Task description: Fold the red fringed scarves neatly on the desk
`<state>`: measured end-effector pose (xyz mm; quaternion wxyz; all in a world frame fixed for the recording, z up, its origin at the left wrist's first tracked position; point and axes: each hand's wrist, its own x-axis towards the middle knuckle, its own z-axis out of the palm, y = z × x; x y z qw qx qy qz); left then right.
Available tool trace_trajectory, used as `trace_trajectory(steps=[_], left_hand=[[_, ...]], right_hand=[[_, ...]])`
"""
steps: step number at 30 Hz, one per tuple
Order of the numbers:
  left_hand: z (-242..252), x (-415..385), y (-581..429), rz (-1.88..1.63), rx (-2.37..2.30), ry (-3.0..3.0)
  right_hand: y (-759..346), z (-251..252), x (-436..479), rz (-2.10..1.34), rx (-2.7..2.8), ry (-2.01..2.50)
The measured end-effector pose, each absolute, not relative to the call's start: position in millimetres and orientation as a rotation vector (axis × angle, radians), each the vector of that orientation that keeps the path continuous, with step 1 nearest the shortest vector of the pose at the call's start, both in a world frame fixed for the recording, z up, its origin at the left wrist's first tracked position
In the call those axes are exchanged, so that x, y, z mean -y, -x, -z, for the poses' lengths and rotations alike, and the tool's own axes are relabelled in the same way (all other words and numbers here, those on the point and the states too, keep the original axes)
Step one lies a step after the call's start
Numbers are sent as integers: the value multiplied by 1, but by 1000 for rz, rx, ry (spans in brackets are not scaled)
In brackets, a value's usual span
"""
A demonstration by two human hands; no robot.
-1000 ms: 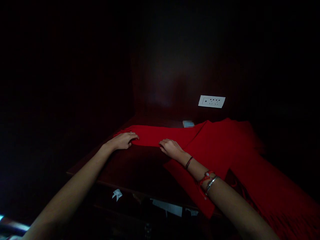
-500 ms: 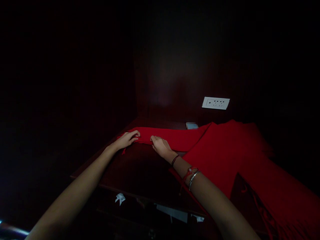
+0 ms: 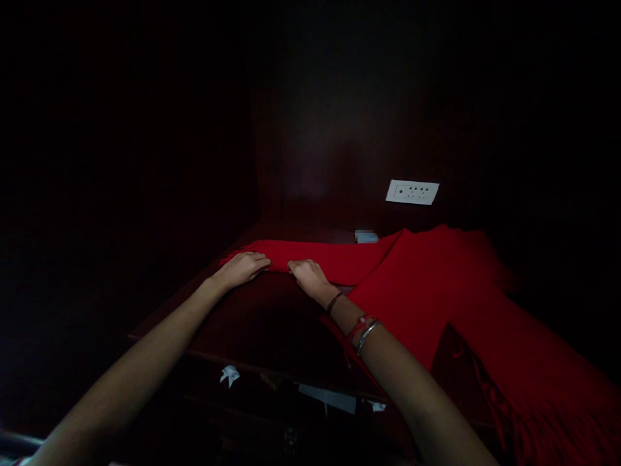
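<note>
A red fringed scarf lies across the dark wooden surface, its left part in a narrow strip and its right part spread wide with fringe hanging at the lower right. My left hand is closed on the near edge of the strip, close to its fringed left end; a ring shows on one finger. Just to the right, my right hand pinches the same near edge, thumb and fingers together. A short span of red cloth shows between the two hands. My right forearm crosses in front of the wide part.
A white wall socket sits on the dark back panel. Below it, a small blurred bluish item rests behind the scarf. Under the front edge of the dark wooden surface are a white scrap and a pale strip.
My left fingers have come down and closed on the scarf's near edge. My right hand has closed on it too. The whole view has shifted slightly.
</note>
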<state>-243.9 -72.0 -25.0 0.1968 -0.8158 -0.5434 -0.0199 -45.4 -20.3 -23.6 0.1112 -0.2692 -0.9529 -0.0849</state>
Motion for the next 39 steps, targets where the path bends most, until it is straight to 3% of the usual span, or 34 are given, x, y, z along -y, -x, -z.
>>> trace_trajectory(steps=[8,17,28,34,39], left_hand=[[18,78,242,15,1601,2229],[30,74,228,372,1794,2129],[9,93,286,84,2131,1577],[-14,97,269,-63,2290,1822],[17,75,242,99,2145,2186]], right_hand=[[58,33,20,365,2727,705],[57,34,17,313,2736,760],[55,34,15,295,2701,811],[56,34,18,323,2763,664],[52,37,17,182,2843,408]])
